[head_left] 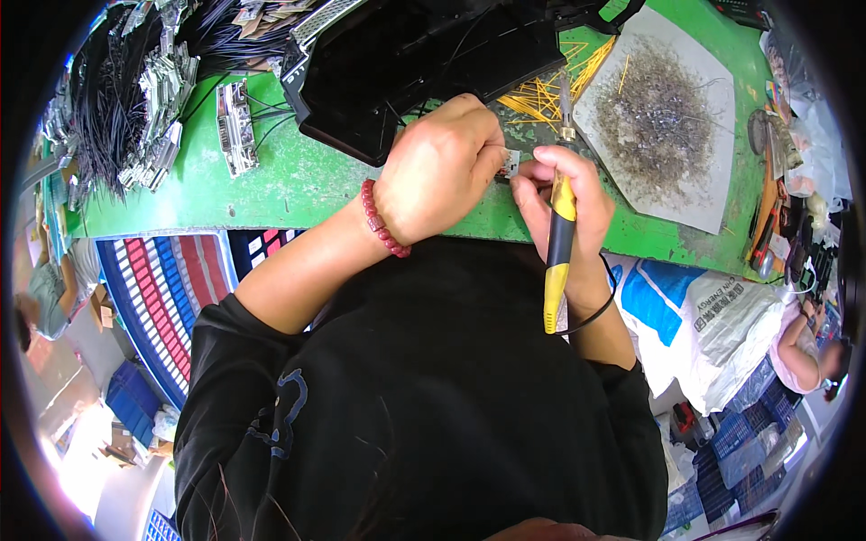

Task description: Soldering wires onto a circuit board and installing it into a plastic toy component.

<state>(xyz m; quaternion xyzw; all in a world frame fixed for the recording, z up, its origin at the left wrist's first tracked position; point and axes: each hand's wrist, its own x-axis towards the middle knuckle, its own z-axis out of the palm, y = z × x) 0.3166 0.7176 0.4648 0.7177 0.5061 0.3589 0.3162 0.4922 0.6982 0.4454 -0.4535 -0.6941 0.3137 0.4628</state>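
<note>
My right hand (577, 194) is closed around a yellow-and-black soldering iron (560, 236), its metal end pointing up toward the far side of the bench and its black cord running past my wrist. My left hand (442, 167) has its fingers curled in a pinch, beside my right fingertips. A small whitish metal part (511, 164) shows at the left fingertips; most of it is hidden. Just beyond my left hand lies a large black plastic housing (433, 68) with thin black wires inside. Yellow wires or thin tubes (541, 99) are spread out between the housing and the iron.
The bench top (298, 185) is worn green. At far left are bundles of black wires with silvery parts (162, 108), and one similar piece (236, 129) lies apart. A pale board (713, 194) to the right bears scattered clippings. White sacks (722, 334) sit below the bench's right edge.
</note>
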